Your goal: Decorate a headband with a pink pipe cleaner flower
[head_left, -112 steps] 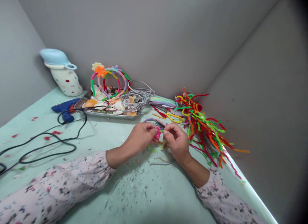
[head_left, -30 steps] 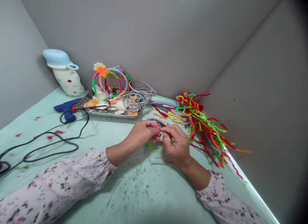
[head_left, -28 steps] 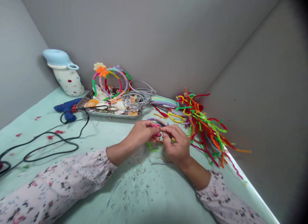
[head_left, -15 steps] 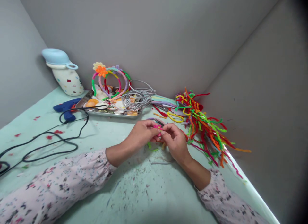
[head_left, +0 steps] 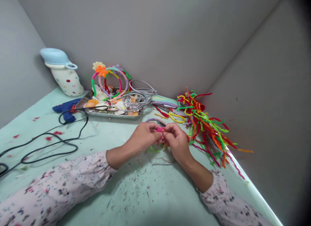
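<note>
My left hand (head_left: 143,138) and my right hand (head_left: 178,142) meet over the pale green table (head_left: 136,193), fingertips together. Both pinch a small pink pipe-cleaner piece (head_left: 160,130) between them. A purple-wrapped headband (head_left: 155,121) lies just behind the fingers. Short green pipe-cleaner scraps (head_left: 153,150) lie under my hands on the table.
A heap of coloured pipe cleaners (head_left: 206,125) lies at the right by the wall. A metal tray (head_left: 109,113) behind holds shells, decorated headbands (head_left: 109,80) and grey wire hoops (head_left: 139,98). A blue glue gun (head_left: 65,108) with black cord (head_left: 48,141) and a spotted jug (head_left: 63,73) sit at left.
My right hand has shifted a little and its fingers have closed in on the pink piece. My left hand has stayed almost still. The view has tilted slightly.
</note>
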Demonstrator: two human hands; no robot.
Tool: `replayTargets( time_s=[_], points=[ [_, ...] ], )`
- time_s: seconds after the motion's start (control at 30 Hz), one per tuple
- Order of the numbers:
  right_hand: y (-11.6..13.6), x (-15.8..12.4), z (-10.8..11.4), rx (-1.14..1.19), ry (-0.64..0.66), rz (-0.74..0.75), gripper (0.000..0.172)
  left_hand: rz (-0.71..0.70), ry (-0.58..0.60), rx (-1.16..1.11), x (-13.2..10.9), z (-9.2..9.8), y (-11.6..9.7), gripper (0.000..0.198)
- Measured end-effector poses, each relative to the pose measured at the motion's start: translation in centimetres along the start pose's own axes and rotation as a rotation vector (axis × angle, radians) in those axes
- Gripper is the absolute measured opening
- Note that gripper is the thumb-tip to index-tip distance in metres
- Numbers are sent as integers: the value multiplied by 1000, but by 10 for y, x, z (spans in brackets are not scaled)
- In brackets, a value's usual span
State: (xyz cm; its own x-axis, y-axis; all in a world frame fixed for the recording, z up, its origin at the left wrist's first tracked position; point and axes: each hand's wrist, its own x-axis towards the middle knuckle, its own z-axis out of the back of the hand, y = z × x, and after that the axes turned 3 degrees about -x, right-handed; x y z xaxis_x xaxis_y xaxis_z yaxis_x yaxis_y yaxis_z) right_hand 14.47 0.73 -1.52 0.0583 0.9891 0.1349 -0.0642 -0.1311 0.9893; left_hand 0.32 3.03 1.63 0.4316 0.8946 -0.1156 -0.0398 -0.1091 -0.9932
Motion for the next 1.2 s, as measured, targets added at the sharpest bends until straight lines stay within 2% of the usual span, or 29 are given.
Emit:
replayTargets(
  time_s=[0.23,0.4,0.7,0.87,1.07,1.2],
  points=[
    [-5,1,1,171,44,-108,9,18,-3,-24,0,-1,1,8],
    [-10,2,5,206,95,-125,9,41,-30,-39,1,-1,1,8],
    [-5,2,3,200,76,-148,12,-35,-48,73,2,0,6,12],
    [-7,3,3,187,47,-143,12,16,-48,33,1,-1,3,12],
    [-6,3,0,207,24,-199,8,-46,-29,26,0,-2,6,11],
    [-4,2,0,240,60,-214,8,14,-38,-32,0,-1,4,8]
  ],
)
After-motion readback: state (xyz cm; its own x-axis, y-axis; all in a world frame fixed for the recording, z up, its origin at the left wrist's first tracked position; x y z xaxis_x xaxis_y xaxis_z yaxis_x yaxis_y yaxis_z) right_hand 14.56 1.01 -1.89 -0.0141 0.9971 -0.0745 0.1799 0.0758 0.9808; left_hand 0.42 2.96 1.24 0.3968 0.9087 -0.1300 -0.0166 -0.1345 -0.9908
